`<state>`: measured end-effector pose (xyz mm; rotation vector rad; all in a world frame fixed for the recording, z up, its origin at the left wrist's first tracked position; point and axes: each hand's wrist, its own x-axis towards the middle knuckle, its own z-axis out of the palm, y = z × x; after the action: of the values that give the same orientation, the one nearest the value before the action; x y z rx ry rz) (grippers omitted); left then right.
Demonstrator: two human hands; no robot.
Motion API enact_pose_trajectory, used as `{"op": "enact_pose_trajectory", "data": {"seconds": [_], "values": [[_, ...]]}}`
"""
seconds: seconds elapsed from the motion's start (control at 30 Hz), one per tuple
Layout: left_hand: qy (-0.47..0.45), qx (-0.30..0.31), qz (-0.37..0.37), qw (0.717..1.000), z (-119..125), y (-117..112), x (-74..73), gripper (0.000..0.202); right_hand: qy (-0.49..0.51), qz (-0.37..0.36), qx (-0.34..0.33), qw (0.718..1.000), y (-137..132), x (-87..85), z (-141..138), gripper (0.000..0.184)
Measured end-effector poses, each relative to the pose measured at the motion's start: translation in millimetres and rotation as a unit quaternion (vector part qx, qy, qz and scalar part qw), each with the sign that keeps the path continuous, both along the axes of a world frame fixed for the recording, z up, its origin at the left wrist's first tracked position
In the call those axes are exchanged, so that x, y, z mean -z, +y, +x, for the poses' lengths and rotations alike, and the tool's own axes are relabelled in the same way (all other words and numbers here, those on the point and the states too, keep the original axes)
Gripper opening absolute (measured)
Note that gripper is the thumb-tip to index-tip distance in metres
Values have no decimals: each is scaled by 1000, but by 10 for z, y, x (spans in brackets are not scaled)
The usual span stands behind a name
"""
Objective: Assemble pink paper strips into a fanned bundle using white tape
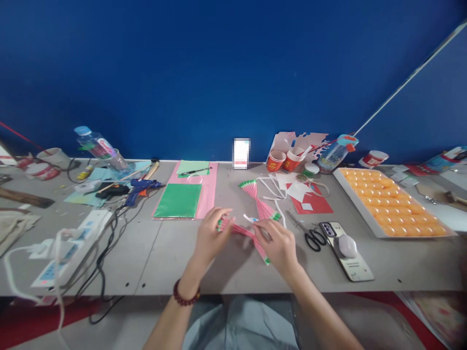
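pink-green paper fans (258,201): 2 | scissors (305,229): 1 | blue glue gun (140,185): 1 | power strip (75,248): 1

The held, pleated pink-and-green strip (261,250) is probably paper; the green rectangular packet (178,201) is glossy plastic, the grey table (175,265) matt.

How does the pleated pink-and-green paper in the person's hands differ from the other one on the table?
The held pleated paper is between the left hand and the right hand; the lying pleated paper rests on the table. The held pleated paper is nearer the person, the lying pleated paper farther off. Fingers partly cover the held pleated paper, while the lying pleated paper shows both fanned ends. Both are pink with green ends.
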<state>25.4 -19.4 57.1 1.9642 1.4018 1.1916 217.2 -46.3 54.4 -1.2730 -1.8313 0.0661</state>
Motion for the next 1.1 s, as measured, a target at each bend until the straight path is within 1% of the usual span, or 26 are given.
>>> {"op": "enact_pose_trajectory", "data": {"seconds": [0.07,0.1,0.13,0.17,0.23,0.3,0.4,0.47,0.53,0.63,0.7,0.8,0.87,0.93,1.0,1.1], "values": [[95,73,-25,992,-180,91,61,40,33,-70,0,997,25,-52,80,11],[149,110,-30,982,-255,132,97,50,51,-102,0,994,39,-86,120,10],[199,125,-32,971,-313,168,135,59,64,-128,-3,990,53,-122,157,10],[239,134,-26,961,-353,198,172,62,72,-148,-8,986,69,-159,191,10],[296,153,-16,943,-387,248,232,58,79,-177,-18,981,104,-226,244,11],[330,157,-9,931,-378,289,264,44,74,-200,-24,977,142,-271,276,13],[371,149,4,917,-345,351,272,25,67,-219,-25,973,202,-288,299,14],[387,145,22,910,-328,395,276,23,69,-216,-23,974,239,-277,308,15],[378,137,49,914,-311,440,288,23,78,-216,-21,973,272,-265,312,16],[317,95,101,938,-277,509,311,22,106,-221,-24,969,312,-279,304,15],[248,57,116,960,-247,560,312,21,123,-213,-32,969,342,-325,284,15],[106,21,91,990,-194,656,262,20,123,-183,-39,975,411,-447,235,13],[11,15,71,997,-149,733,195,21,106,-157,-33,981,481,-543,196,12],[-76,19,62,995,-91,809,119,19,94,-134,-30,986,564,-627,156,12],[-164,29,49,985,-23,867,59,15,89,-115,-22,989,644,-692,118,12],[-313,21,-8,949,76,897,43,13,59,-111,-7,992,723,-763,68,13]]}}
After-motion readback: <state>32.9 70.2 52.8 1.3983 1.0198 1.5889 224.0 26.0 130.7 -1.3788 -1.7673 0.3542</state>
